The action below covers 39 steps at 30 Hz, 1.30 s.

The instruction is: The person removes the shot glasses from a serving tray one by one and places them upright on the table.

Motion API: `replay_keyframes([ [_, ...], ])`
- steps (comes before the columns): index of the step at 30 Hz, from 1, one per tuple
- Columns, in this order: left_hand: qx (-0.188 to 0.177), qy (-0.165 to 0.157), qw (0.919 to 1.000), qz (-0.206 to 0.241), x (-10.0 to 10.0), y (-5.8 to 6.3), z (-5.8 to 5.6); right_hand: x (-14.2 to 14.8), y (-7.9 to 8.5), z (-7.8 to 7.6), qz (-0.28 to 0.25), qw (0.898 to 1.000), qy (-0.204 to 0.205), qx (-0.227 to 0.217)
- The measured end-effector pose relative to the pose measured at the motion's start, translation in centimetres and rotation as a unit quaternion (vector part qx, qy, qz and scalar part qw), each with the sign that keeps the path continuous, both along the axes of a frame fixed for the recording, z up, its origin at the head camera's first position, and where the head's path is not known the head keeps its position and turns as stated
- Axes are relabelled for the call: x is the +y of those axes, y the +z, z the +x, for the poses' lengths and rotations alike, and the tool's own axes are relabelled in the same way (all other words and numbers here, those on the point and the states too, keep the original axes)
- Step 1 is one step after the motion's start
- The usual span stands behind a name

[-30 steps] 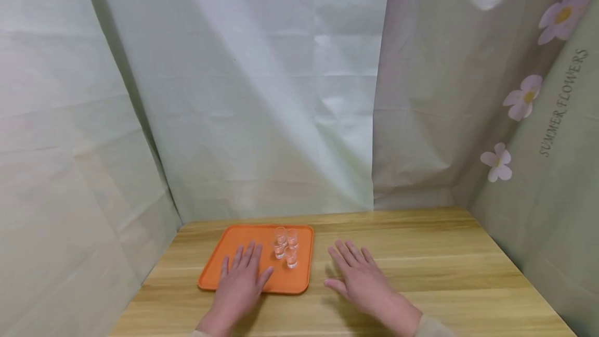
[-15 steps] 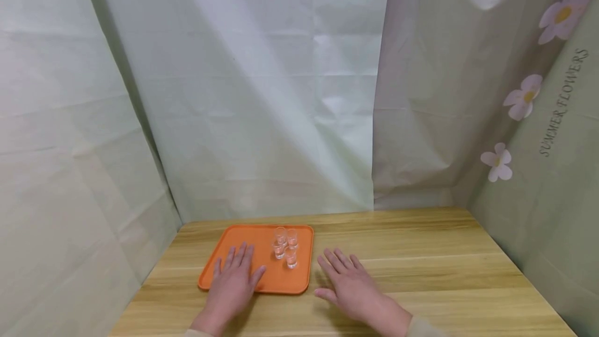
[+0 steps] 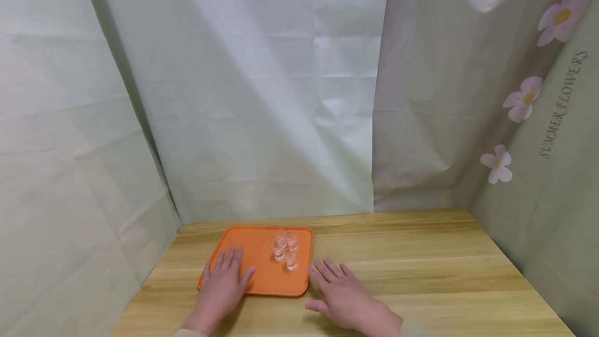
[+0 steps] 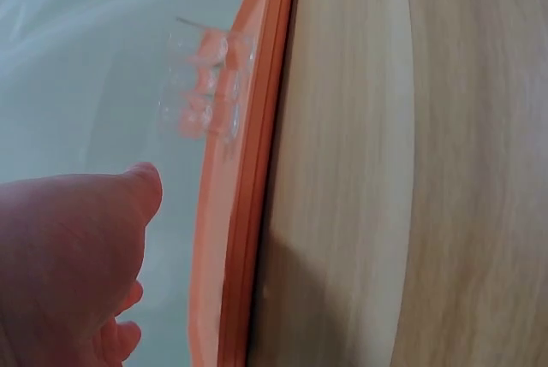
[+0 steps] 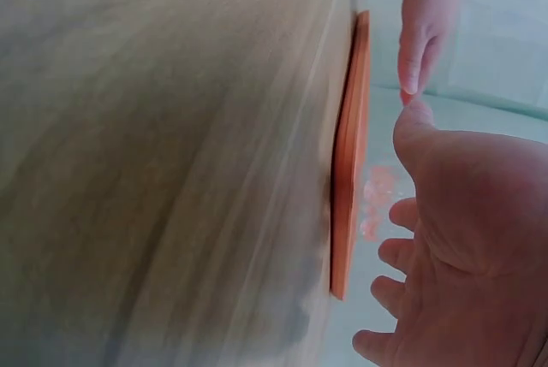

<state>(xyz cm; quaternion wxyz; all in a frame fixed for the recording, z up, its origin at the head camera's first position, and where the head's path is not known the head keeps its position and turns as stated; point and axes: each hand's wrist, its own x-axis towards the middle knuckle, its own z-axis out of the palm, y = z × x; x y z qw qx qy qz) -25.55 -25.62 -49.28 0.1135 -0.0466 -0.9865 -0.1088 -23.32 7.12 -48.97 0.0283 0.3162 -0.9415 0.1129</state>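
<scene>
An orange tray lies on the wooden table, with several small clear shot glasses grouped toward its right side. Over the tray's left front part is my left hand, palm down, fingers straight and spread, holding nothing. My right hand hovers beside the tray's right front corner, fingers extended and its fingertips near the rim. In the left wrist view the shot glasses stand past my left thumb. The right wrist view has the tray edge beyond my right hand.
The wooden table stretches to the right of the tray. Pale green sheeting hangs behind and at both sides, printed with white flowers on the right.
Both hands have moved left and a little nearer the body, the right one coming up to the tray's right edge. Tray and shot glasses stay in place.
</scene>
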Motion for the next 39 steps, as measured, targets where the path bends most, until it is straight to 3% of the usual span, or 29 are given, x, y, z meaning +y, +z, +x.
replay_keyframes([
  [13,-0.003,0.029,0.9996,-0.004,-2.5,-0.5,-0.5,-0.8,0.1,0.1,0.014,0.999,0.043,-0.028],
  [27,-0.057,0.055,0.9968,0.007,-4.3,-1.4,-0.8,-0.9,-0.2,0.5,0.046,0.997,0.062,-0.02],
  [32,-0.056,0.055,0.9969,0.005,-4.8,-1.3,-0.7,-1.0,-0.4,0.4,0.046,0.996,0.077,-0.002],
  [39,-0.077,0.064,0.995,0.001,-5.1,-1.5,-0.5,-0.9,-0.5,0.1,0.046,0.996,0.079,-0.018],
])
